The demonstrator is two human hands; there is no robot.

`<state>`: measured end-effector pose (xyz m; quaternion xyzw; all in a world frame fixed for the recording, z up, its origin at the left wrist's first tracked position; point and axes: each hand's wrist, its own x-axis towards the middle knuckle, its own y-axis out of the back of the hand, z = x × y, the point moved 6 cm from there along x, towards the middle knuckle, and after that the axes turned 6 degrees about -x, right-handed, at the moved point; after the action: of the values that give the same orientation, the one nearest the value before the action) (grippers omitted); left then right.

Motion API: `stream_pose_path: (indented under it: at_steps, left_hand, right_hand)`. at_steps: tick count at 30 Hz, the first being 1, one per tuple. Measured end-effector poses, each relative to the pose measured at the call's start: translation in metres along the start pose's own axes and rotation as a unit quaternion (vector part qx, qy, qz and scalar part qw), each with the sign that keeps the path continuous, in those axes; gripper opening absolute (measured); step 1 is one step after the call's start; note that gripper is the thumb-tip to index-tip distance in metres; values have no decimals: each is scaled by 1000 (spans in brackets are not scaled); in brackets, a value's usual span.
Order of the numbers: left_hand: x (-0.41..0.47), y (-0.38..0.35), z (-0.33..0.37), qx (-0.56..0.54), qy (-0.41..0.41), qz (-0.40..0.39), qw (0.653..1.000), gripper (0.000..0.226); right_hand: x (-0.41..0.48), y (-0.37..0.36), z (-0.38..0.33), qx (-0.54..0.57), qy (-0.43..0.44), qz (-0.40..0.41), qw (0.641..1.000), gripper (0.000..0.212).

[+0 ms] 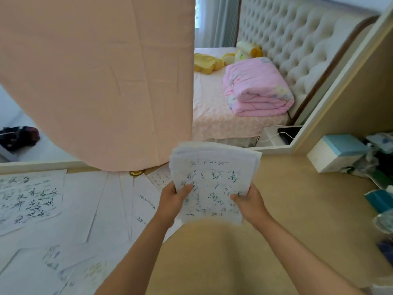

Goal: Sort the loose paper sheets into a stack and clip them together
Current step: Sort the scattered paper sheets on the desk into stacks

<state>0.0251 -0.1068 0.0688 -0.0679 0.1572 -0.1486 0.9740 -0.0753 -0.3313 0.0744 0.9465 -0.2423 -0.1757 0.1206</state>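
A stack of white paper sheets point(214, 177) with green handwriting is held up above the beige desk point(297, 209), tilted away from me. My left hand point(175, 199) grips its lower left edge, thumb on the top sheet. My right hand point(247, 201) grips the lower right edge the same way. The sheets' far edges are uneven. More loose sheets point(85, 205) with writing lie spread over the left half of the desk. No clip shows in view.
A peach cloth point(95, 81) hangs over the desk's far left side, a gold knob point(137, 173) below it. A white and teal box point(338, 152) and cluttered items point(380, 201) crowd the right edge. Beyond the desk is a bed with a pink quilt point(257, 88).
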Motion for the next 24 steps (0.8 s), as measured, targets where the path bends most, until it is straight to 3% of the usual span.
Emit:
stream_pose_path:
  at_steps: [5, 10, 14, 19, 24]
  left_hand:
    - [-20, -24, -30, -4, -11, 6, 1000, 31]
    - [-23, -31, -8, 14, -106, 23, 994, 52]
    - [-27, -39, 37, 6, -203, 77, 976, 34]
    - [-26, -54, 47, 11, -187, 168, 968, 6]
    - [-28, -51, 51, -25, -199, 196, 960, 11]
  right_hand:
    - [-12, 3, 21, -25, -3, 29, 999, 53]
    - [-14, 21, 25, -6, -3, 71, 997, 52]
    - [-12, 26, 22, 8, 15, 69, 997, 53]
    - [-12, 27, 16, 3, 17, 61, 998, 55]
    - [-13, 27, 9, 4, 24, 57, 998, 56]
